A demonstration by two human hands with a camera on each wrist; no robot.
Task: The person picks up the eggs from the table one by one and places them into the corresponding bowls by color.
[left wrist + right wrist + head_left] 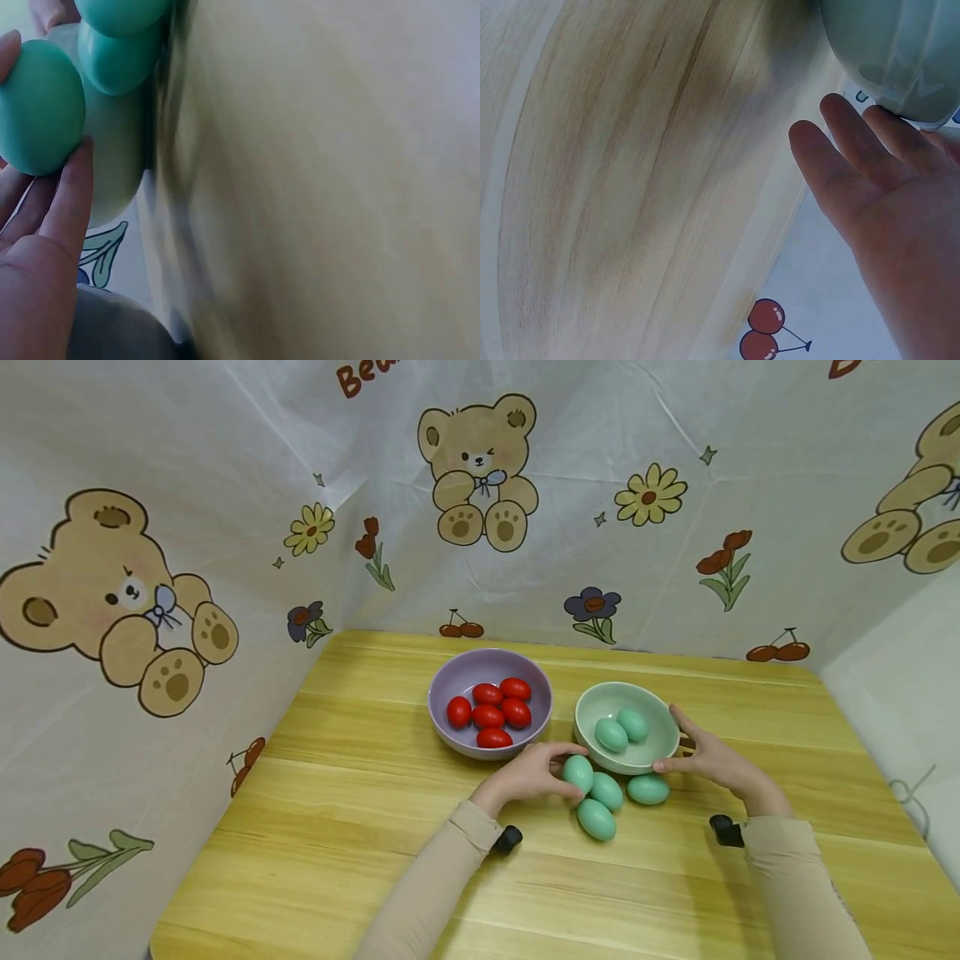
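My left hand (531, 774) holds a green egg (577, 774) in a narrow pinch, just on my side of the green bowl (660, 727), while my right hand (716, 767) is spread wide, thumb and fingers against that bowl's right side. The egg looks smooth, so I judge that a weak or off-centre pinch could let it squirt out and roll across the worktop (360, 793). Two loose green eggs (596, 820) lie just right of my left fingertips, and another loose egg (648, 790) sits just nearer me than my right thumb; a brush from either hand could send one rolling. If my right hand pushes too hard, the bowl might slide towards my left or tip, spilling the two eggs inside (611, 735). Just beyond my left hand, to its left, stands the purple bowl (480, 666) of red eggs (488, 717); a careless wrist could nudge its rim.
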